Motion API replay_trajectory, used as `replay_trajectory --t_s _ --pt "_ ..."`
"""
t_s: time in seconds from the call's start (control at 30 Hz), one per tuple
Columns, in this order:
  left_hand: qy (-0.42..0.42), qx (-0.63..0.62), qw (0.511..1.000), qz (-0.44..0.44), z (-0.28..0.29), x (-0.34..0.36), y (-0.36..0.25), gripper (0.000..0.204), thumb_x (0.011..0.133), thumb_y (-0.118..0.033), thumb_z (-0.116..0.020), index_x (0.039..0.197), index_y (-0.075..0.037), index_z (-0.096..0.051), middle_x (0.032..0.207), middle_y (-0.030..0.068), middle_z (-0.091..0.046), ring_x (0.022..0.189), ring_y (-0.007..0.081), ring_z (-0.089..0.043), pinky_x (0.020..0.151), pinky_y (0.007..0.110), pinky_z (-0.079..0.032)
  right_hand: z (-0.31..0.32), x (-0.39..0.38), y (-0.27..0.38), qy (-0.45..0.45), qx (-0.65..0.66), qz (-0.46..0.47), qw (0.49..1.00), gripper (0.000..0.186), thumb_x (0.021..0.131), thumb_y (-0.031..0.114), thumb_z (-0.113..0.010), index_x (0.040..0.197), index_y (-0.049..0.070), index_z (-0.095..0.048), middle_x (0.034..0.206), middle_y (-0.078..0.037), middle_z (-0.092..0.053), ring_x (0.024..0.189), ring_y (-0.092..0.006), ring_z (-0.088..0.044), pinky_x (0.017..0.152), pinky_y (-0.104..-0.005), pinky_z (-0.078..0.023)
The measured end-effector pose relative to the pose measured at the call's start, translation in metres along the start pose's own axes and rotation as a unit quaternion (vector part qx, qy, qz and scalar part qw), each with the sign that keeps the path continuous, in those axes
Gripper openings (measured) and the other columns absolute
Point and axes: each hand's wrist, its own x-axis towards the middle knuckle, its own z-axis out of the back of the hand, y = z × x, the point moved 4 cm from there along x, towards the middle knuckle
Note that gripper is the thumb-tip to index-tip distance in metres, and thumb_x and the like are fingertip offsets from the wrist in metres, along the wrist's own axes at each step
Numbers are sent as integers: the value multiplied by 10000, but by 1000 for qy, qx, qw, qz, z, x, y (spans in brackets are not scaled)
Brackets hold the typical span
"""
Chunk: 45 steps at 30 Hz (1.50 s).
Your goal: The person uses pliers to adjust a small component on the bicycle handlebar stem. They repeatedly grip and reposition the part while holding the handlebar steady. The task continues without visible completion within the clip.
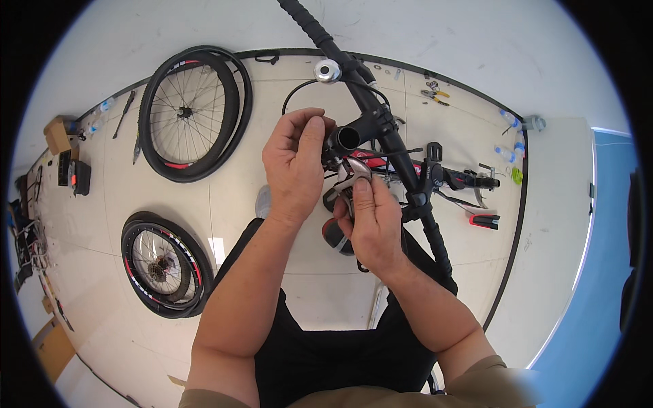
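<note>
My left hand [296,166] has its fingers curled at the left side of a black tube [348,138] on the bicycle's front end; what they hold is hidden. My right hand [373,228] grips a silver wrench-like tool [360,168], its head up against the fitting just below that tube. A black handlebar [407,166] runs diagonally beside both hands, carrying a silver bell [327,71] near its upper part. Part of a red frame [376,162] shows behind the tool and fingers.
Two groups of wheels and tyres [183,112] lie at the left on the tiled floor [231,299]. Yellow-handled pliers [435,96], plastic bottles [507,153] and a red-and-black object [484,221] lie at the right. A toolbox [78,177] sits far left.
</note>
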Motion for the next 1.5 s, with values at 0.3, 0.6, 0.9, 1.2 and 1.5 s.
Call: replay_trajectory --t_s 0.3,0.6,0.9,1.2,1.5 --pt "-2 1 1000 8 -5 2 -3 222 990 -161 -629 1126 15 -639 982 67 -691 898 92 -626 808 225 -498 6 -3 -1 5 -106 64 992 234 1073 211 -443 1087 2 -547 750 -49 -605 575 -86 -504 524 -244 -417" --pt "-10 -10 1000 24 -6 4 -4 204 953 -139 -666 1082 18 -652 939 31 -671 819 59 -596 708 211 -486 6 -7 6 -36 -251 217 943 313 1006 124 -573 1255 -65 -563 868 -152 -652 727 -242 -648 679 -339 -519" --pt "-7 -27 999 26 -6 6 -2 191 946 -128 -670 1069 17 -652 927 25 -669 808 56 -587 702 214 -485 7 -8 4 -44 -235 215 947 367 989 132 -608 1275 -92 -557 887 -167 -653 776 -248 -659 719 -342 -529" --pt "15 -60 997 45 -7 7 -1 192 950 -113 -657 1091 18 -647 956 50 -682 869 81 -621 769 227 -506 7 -7 5 -35 -243 163 956 357 1007 175 -585 1248 -88 -570 911 -183 -666 773 -259 -653 717 -337 -527" --pt "47 -88 992 74 -6 9 -1 206 953 -102 -648 1126 9 -646 999 64 -687 902 97 -624 811 237 -509 8 -5 6 -51 -246 210 945 328 1015 184 -573 1233 -61 -584 828 -146 -645 705 -250 -628 665 -343 -504"
